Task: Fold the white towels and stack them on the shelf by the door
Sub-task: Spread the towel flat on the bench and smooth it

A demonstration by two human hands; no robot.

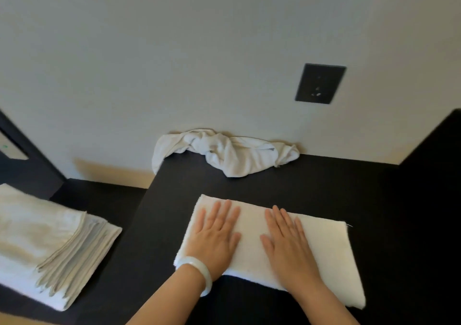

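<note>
Two flat hands press on a folded white towel on the dark desk.

The folded towel lies near the front of the desk, right under both hands. The left hand rests on the towel's left part and the right hand on its middle. All the fingers are straight, a little spread, and point to the wall. The towel's right end sticks out bare past the right hand. A pale bracelet sits on the left wrist. A crumpled white towel lies at the back of the desk, touching the wall. A stack of folded towels sits well apart on a lower dark surface to the left. A dark wall plate is up on the wall.
</note>
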